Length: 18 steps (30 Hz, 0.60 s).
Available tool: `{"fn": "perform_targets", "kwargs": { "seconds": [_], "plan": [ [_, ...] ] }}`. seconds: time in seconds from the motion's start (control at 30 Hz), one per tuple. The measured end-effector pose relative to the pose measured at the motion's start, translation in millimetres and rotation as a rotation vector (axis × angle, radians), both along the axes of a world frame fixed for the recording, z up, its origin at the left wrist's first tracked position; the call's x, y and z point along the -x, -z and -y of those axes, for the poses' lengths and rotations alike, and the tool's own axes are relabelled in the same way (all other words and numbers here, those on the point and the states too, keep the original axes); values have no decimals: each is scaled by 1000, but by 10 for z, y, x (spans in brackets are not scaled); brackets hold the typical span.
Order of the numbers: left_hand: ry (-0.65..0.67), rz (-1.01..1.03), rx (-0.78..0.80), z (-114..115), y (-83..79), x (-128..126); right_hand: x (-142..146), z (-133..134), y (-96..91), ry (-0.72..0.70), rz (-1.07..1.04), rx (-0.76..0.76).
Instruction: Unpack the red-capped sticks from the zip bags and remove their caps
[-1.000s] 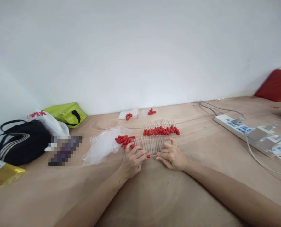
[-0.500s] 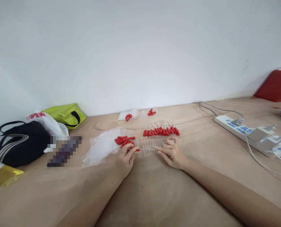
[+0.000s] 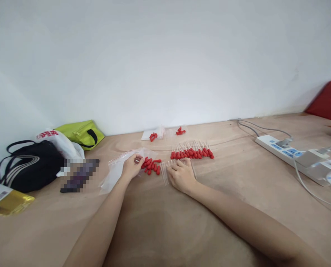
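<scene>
My left hand (image 3: 132, 167) is at the left edge of a loose pile of red rubber bulbs (image 3: 152, 165), its thumb and fingers closed on one bulb at the edge. Palm down, my right hand (image 3: 181, 175) lies over a row of thin clear tubes (image 3: 164, 173) with its fingers spread and bent. The hand covers much of that row; tubes show on both sides of it. Just beyond lies a row of droppers (image 3: 192, 152), clear tubes with red bulbs on their near ends.
Clear plastic bags (image 3: 112, 171) lie left of the bulbs. Small bags with red bulbs (image 3: 153, 137) lie near the wall. A power strip (image 3: 279, 147) with plugs and cables is on the right. A black bag (image 3: 40, 167) and a lime-green bag (image 3: 83, 135) are on the left.
My left hand has moved left, from the tubes to the bulb pile. My right hand has shifted left and now covers the tubes. The view has turned slightly left.
</scene>
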<state>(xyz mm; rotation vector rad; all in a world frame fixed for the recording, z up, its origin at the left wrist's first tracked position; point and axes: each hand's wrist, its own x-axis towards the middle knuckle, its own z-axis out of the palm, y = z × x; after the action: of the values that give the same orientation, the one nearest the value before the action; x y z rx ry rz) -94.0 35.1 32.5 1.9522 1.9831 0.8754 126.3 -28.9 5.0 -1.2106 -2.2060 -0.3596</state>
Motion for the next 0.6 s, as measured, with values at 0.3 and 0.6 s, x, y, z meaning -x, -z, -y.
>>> {"fn": "perform_targets", "kwargs": {
  "seconds": [0.3,0.6],
  "plan": [
    [-44,-18,-60,2,43,27,18,74,-68,-20,-10,130],
    [129,-229,-176,103,-59,-365,-691,188,3,110,-209,-14]
  ]
}}
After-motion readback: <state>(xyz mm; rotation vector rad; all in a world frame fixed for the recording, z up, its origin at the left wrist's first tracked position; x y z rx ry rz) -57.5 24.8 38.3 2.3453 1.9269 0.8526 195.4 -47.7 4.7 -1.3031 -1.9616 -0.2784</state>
